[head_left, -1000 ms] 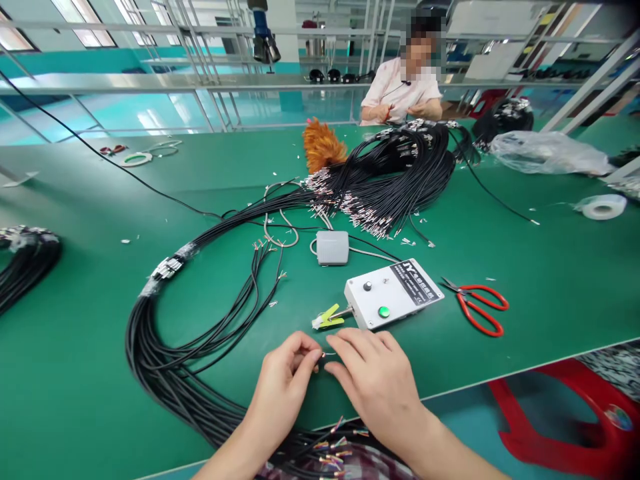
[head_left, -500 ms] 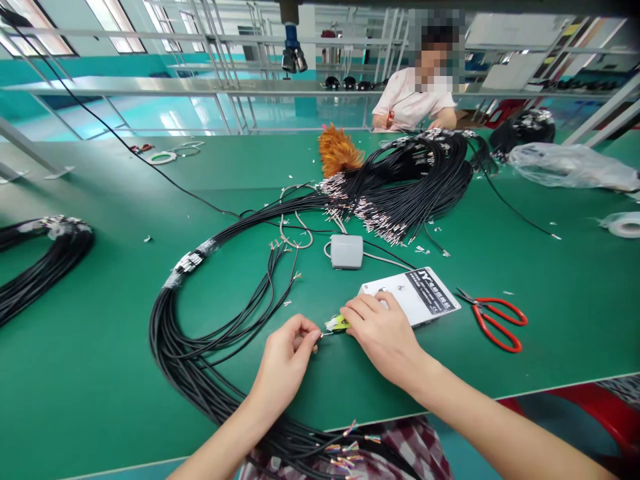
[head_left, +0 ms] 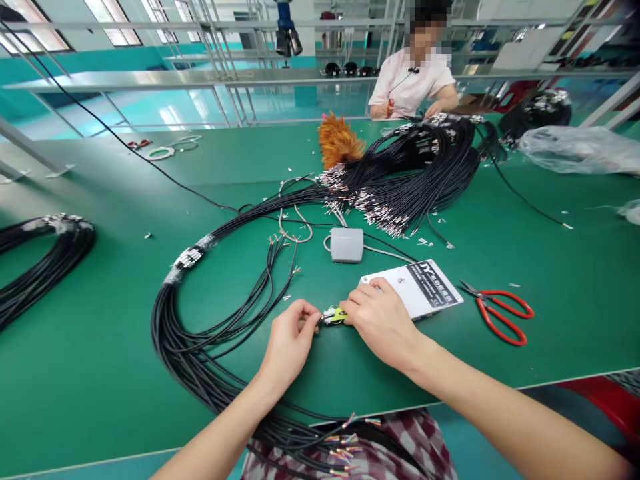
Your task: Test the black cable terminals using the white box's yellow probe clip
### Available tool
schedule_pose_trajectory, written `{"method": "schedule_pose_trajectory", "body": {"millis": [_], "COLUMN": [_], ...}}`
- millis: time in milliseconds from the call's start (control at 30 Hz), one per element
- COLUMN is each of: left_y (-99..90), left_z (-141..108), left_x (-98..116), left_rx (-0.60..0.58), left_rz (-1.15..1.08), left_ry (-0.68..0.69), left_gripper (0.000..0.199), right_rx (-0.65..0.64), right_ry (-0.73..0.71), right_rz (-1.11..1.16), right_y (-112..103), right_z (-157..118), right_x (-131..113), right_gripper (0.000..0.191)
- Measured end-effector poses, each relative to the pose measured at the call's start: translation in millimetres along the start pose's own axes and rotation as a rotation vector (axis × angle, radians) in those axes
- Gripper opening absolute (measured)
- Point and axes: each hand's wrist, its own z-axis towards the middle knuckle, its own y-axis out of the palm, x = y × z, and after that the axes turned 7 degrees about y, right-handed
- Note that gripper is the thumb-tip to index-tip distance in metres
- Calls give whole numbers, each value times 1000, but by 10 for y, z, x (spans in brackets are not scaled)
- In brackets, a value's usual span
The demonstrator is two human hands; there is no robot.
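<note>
My left hand (head_left: pixel 291 340) pinches the end of a black cable, its fingers closed near the middle of the green table. Just right of its fingertips is a small yellow-green tool (head_left: pixel 339 315) with white bits at its tip, and the fingers of my right hand (head_left: pixel 383 325) are closed on it. Behind my right hand lies a white box (head_left: pixel 411 287) with a black label, partly covered by the hand. A long bundle of black cables (head_left: pixel 167 320) curves round on the left and runs below my left forearm. Its near ends show coloured wires over the table's front edge.
Red-handled scissors (head_left: pixel 500 313) lie open at the right. Behind the hands are a grey block (head_left: pixel 347 245), a big heap of black cables (head_left: pixel 425 180) and orange strands (head_left: pixel 340 141). A person (head_left: pixel 413 80) sits across the table (head_left: pixel 100 373). More cables (head_left: pixel 60 250) lie far left.
The tool's tip has come up against the cable end at my left fingertips, where a short gap with thin wire showed before. The view has shifted slightly.
</note>
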Motion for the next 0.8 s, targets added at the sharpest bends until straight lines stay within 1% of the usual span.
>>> {"method": "schedule_pose_trajectory", "body": {"millis": [233, 300, 367, 400, 467, 567, 600, 633, 700, 800], "left_y": [25, 23, 19, 15, 9, 2, 1, 2, 3, -7], "left_z": [3, 3, 3, 3, 4, 8, 9, 10, 10, 2], "left_x": [-29, -23, -15, -12, -10, -17, -19, -21, -20, -13], "left_rx": [-8, -9, -9, -9, -8, -3, -2, 0, 0, 0], "left_rz": [58, 70, 77, 78, 77, 69, 65, 61, 55, 63], "left_ry": [33, 38, 41, 43, 45, 48, 49, 51, 53, 55], "left_gripper": [16, 16, 16, 16, 15, 15, 15, 15, 15, 14], "right_rx": [-31, -43, -21, 15, 142, 385, 439, 471, 453, 447], "right_ry": [38, 40, 41, 47, 85, 239, 274, 289, 276, 281], "right_rz": [5, 16, 56, 91, 172, 254, 265, 275, 273, 230], "right_y": [-25, -69, -134, -167, -217, -203, -174, -137, -56, 37], "right_z": [52, 60, 16, -36, -208, -578, -702, -812, -968, -1030], "right_x": [-53, -56, -20, 14, 104, 228, 249, 255, 227, 153], "right_gripper": [9, 10, 11, 14, 18, 13, 13, 12, 12, 13]}}
